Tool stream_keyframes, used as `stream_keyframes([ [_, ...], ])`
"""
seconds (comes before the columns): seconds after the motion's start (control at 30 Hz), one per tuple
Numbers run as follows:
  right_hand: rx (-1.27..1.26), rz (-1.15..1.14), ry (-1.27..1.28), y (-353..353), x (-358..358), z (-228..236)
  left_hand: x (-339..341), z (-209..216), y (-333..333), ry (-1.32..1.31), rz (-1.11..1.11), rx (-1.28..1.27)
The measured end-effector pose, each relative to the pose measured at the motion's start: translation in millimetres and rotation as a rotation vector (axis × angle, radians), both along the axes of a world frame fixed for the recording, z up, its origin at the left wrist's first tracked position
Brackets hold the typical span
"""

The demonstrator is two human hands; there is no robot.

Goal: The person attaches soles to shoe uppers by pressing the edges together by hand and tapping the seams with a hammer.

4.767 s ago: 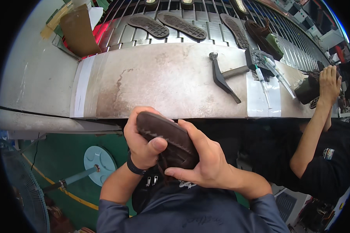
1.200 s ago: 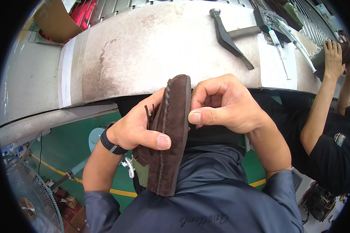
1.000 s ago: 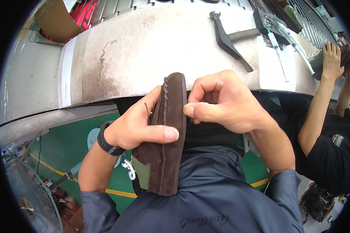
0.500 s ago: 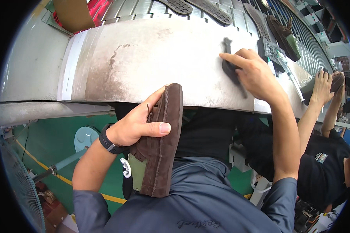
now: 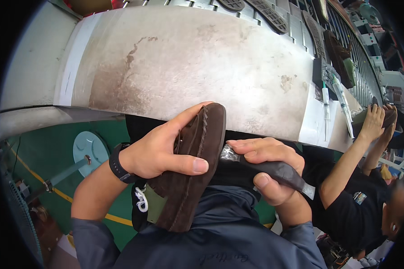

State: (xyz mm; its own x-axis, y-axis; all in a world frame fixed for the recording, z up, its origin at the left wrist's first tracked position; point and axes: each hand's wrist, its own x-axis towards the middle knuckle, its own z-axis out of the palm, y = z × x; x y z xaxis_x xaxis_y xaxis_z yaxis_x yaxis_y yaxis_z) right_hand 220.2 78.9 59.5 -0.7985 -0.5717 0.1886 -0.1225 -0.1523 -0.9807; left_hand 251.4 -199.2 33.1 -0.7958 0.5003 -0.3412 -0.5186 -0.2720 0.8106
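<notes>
A dark brown shoe [image 5: 184, 201] with a green heel patch and a white loop is held on its side, toe away from me. My left hand [image 5: 155, 150] is closed round its upper, the thumb pressed across the side seam. To the right, my right hand [image 5: 278, 157] grips a dark-handled tool [image 5: 280, 172]. The tool has a flat metal tip pointing right and a shiny silver end beside the shoe's sole edge; whether that end touches the sole I cannot tell. Its exact kind is unclear.
Ahead lies a stained pale worktop [image 5: 193, 62]. Syringes [image 5: 343, 96] and a dark box [image 5: 319, 71] are at its right. Beyond are soles [image 5: 267, 15] and another shoe [image 5: 339, 54] on a slatted conveyor. A co-worker [image 5: 359, 197] handles a shoe at right.
My right hand has picked up the dark tool from the worktop and brought it back beside the shoe. My left hand still holds the shoe, now tilted slightly more.
</notes>
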Motion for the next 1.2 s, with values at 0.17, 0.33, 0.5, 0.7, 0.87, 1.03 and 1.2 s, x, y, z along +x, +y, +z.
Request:
stream_keyframes([
  [0.17,0.297,0.106,0.322,-17,-26,45,-1,6,-1,0.052,-0.02,-0.084],
  [0.33,0.188,0.01,-0.125,-4,-9,22,4,-1,-1,0.019,0.026,0.004],
  [0.5,0.285,0.03,0.373,-16,6,40,-3,8,2,-0.031,-0.016,-0.048],
  [0.7,0.295,0.047,-0.046,-1,-20,46,2,4,1,-0.058,0.032,-0.029],
  [0.87,0.331,-0.087,-0.052,-11,-21,44,-2,11,3,-0.011,-0.007,-0.048],
  [1.03,0.409,-0.016,-0.143,-15,-34,54,-4,10,1,-0.034,-0.01,-0.086],
  [1.2,-0.035,-0.336,-0.231,-9,-7,63,-1,8,0,0.035,-0.011,-0.069],
])
